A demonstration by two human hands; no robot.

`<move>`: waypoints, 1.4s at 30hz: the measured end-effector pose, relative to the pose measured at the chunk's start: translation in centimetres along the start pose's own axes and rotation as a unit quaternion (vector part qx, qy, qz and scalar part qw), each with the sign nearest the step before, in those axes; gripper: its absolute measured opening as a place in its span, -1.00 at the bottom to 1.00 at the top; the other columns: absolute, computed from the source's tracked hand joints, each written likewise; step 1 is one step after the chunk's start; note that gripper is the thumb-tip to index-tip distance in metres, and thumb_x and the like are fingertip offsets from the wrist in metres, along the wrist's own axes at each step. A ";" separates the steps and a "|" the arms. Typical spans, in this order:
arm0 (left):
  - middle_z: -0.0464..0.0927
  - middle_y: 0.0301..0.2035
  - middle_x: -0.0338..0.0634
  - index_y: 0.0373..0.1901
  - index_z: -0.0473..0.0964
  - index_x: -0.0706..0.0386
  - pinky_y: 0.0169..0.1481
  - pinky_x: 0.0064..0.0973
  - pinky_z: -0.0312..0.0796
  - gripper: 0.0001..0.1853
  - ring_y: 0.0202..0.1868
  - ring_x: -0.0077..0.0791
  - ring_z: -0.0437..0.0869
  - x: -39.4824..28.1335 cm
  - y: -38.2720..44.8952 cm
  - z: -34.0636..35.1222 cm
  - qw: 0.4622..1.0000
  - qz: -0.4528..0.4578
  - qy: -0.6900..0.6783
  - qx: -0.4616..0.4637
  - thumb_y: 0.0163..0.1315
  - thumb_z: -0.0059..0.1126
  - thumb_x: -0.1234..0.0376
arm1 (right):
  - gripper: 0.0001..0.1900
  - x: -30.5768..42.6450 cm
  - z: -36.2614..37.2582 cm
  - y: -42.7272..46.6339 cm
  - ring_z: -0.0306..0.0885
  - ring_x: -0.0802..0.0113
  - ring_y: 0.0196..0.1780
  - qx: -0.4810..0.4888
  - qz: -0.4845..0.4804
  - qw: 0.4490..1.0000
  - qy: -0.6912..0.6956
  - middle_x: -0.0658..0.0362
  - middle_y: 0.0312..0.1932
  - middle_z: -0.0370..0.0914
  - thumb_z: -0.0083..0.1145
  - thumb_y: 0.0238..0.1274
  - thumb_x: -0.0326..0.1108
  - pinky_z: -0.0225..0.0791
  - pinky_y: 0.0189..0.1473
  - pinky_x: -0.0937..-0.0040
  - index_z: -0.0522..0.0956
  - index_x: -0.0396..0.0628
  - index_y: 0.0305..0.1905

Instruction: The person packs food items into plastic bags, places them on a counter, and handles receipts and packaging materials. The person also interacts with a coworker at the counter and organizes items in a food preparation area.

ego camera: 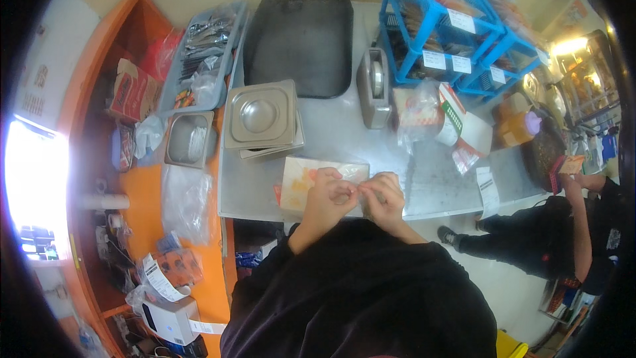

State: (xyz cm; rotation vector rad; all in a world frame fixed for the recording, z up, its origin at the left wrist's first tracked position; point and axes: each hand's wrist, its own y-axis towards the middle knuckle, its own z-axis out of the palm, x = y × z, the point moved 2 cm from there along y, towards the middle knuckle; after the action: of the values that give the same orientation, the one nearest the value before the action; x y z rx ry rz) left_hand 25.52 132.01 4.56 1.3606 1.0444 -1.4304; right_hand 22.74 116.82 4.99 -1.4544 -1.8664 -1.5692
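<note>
My left hand [330,195] and my right hand [385,200] meet fingertip to fingertip above the table's front edge. Both pinch what looks like thin clear plastic [355,173], perhaps a small bag; its shape is blurred and partly hidden by the fingers. Beneath and behind them lies a pale paper packet [297,184] with orange patches, on the metal table [328,129]. Just behind the packet, to the left, stainless steel pan lids [260,115] are stacked askew.
A black tray [298,40] and a tape dispenser [373,89] sit farther back. Blue stacked baskets [422,25] rise at the back right. Left are a grey-blue bin of packets [206,54], a steel container [190,139] and a receipt printer [171,320]. A co-worker [546,238] stands at right.
</note>
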 end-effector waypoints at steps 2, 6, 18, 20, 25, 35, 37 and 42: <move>0.45 -0.20 -0.16 -0.36 0.51 0.24 -0.22 -0.56 0.50 -0.84 -0.31 -0.46 0.67 -0.1 -0.2 0.2 0.995 0.050 0.089 -0.017 0.06 0.33 0.50 | -0.85 0.2 -0.5 0.1 0.44 0.20 -0.29 0.017 0.000 1.000 -0.007 0.14 -0.42 0.57 0.26 -0.08 -0.64 0.30 -0.23 0.36 0.61 -0.20 -0.34; 0.45 -0.21 -0.14 -0.37 0.53 0.19 -0.24 -0.49 0.49 -0.84 -0.35 -0.34 0.66 -0.5 -0.7 0.7 0.942 0.174 0.281 -0.057 0.04 0.34 0.45 | -0.85 0.7 -1.4 0.5 0.42 0.20 -0.35 0.060 0.004 0.998 0.003 0.11 -0.46 0.54 0.27 -0.09 -0.64 0.29 -0.28 0.34 0.62 -0.19 -0.35; 0.67 -0.39 -0.11 -0.10 0.19 0.30 -0.25 -0.54 0.51 -0.56 -0.34 -0.38 0.73 -0.5 -0.6 1.4 0.962 0.108 0.243 -0.061 0.13 0.28 0.48 | -0.86 -0.3 -1.8 0.9 0.45 0.16 -0.37 0.090 0.009 0.995 0.037 0.09 -0.45 0.53 0.26 -0.06 -0.61 0.33 -0.36 0.32 0.62 -0.20 -0.32; 0.67 -0.39 -0.10 -0.11 0.20 0.29 -0.24 -0.54 0.51 -0.57 -0.34 -0.38 0.73 -0.6 -0.5 1.3 0.970 0.091 0.213 -0.070 0.13 0.28 0.49 | -0.86 -0.4 -1.7 1.0 0.46 0.16 -0.37 0.093 0.015 0.995 0.041 0.09 -0.45 0.54 0.26 -0.06 -0.61 0.33 -0.36 0.32 0.62 -0.21 -0.33; 0.66 -0.40 -0.12 -0.10 0.21 0.29 -0.23 -0.55 0.52 -0.58 -0.32 -0.39 0.73 -1.0 -0.3 1.3 0.955 0.116 0.266 -0.057 0.13 0.27 0.50 | -0.87 -0.5 -1.6 1.2 0.46 0.16 -0.37 0.095 0.028 0.994 0.045 0.09 -0.46 0.54 0.26 -0.05 -0.60 0.34 -0.36 0.32 0.62 -0.20 -0.33; 0.50 -0.17 -0.11 -0.03 0.23 0.38 -0.09 -0.54 0.55 -0.54 -0.20 -0.42 0.69 0.7 0.1 0.4 0.995 0.030 0.098 0.005 0.11 0.28 0.54 | -0.90 -0.8 -1.6 1.7 0.49 0.22 -0.35 0.134 0.081 0.986 0.060 0.11 -0.46 0.56 0.29 -0.01 -0.54 0.36 -0.33 0.34 0.63 -0.16 -0.34; 0.44 -0.12 -0.12 -0.02 0.24 0.39 -0.07 -0.52 0.56 -0.55 -0.16 -0.43 0.67 1.1 0.3 0.1 0.999 0.001 0.036 0.007 0.13 0.28 0.54 | -0.92 -1.2 -1.8 2.0 0.53 0.29 -0.33 0.165 0.114 0.977 0.078 0.13 -0.43 0.59 0.31 0.02 -0.51 0.39 -0.29 0.38 0.63 -0.17 -0.34; 0.52 -0.19 -0.12 0.03 0.21 0.33 -0.08 -0.54 0.55 -0.51 -0.17 -0.45 0.68 1.0 0.5 -0.1 0.999 -0.040 -0.015 0.025 0.14 0.27 0.55 | -0.92 -2.3 -2.1 2.7 0.56 0.52 -0.32 0.242 0.311 0.892 0.221 0.19 -0.41 0.63 0.30 0.11 -0.47 0.43 -0.26 0.51 0.60 -0.23 -0.35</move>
State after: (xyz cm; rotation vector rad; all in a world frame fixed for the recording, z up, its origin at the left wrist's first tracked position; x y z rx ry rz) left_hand 26.03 131.97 3.59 1.3425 1.0609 -1.5406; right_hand 25.23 113.63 5.55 -1.1655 -1.2239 -0.9280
